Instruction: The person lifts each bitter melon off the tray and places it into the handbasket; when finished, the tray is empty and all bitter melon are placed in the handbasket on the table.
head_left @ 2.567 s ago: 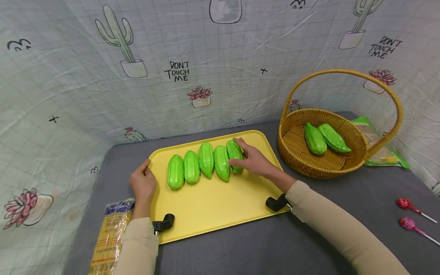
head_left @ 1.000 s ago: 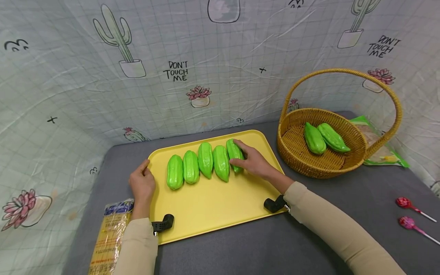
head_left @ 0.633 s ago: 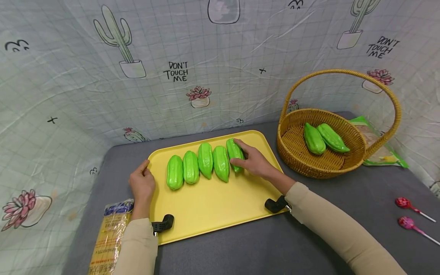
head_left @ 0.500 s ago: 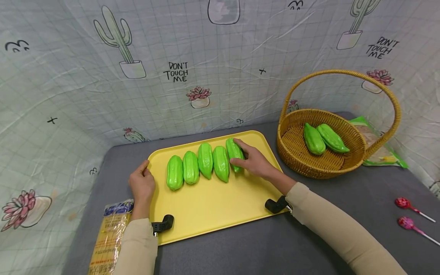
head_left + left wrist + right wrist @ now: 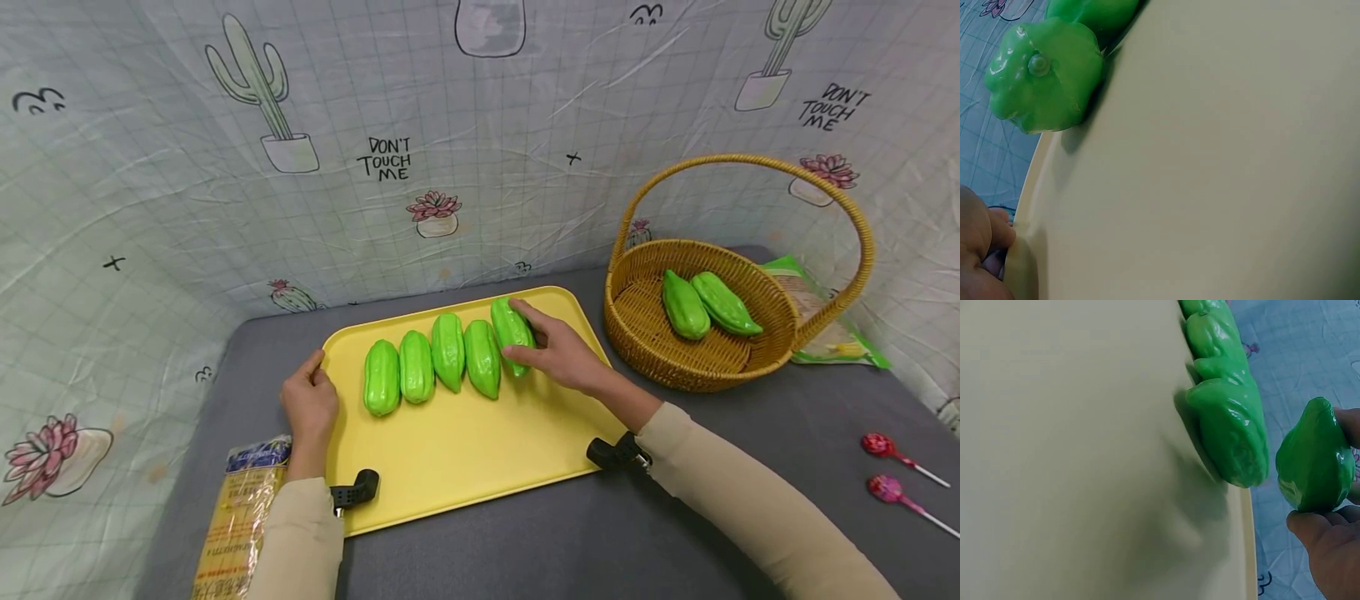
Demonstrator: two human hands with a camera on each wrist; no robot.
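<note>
Gripping: right hand [image 5: 558, 354] has thumb and fingers curled round the rightmost gourd [image 5: 512, 326], the end one of a row of five on the yellow tray [image 5: 465, 450].
Gourd state: right wrist view shows it clear of the neighbour gourd [image 5: 1230, 428], a gap between them; looks lifted or tilted off the tray, judged from the shadow only.
Left hand: left hand [image 5: 310, 403] pinches the tray's left rim, fingers curled over the edge, holding nothing else.
Tray place: near the tabletop's middle, toward the left edge.
Basket: wicker basket [image 5: 772, 329] near the tabletop's far right corner, two more gourds [image 5: 705, 302] inside, just beside each other.
Doing it well: my read, keep the grip at the gourd's thick middle; the skin looks glossy, so likely slippery. Lift straight up before going sideways so the neighbour doesn't get knocked. Left hand pressure on the rim should stop the tray sliding.
Other items: noodle packet [image 5: 238, 512] at the near left edge, two lollipops [image 5: 892, 467] at the right edge, green packet [image 5: 836, 333] behind the basket.
Hidden: underside of the held gourd and its contact with the tray not visible. Right fingertips behind the gourd mostly covered. Left wrist view is almost all tray, with one gourd end [image 5: 1044, 74] and a thumb at the corner. Packet print unreadable.
</note>
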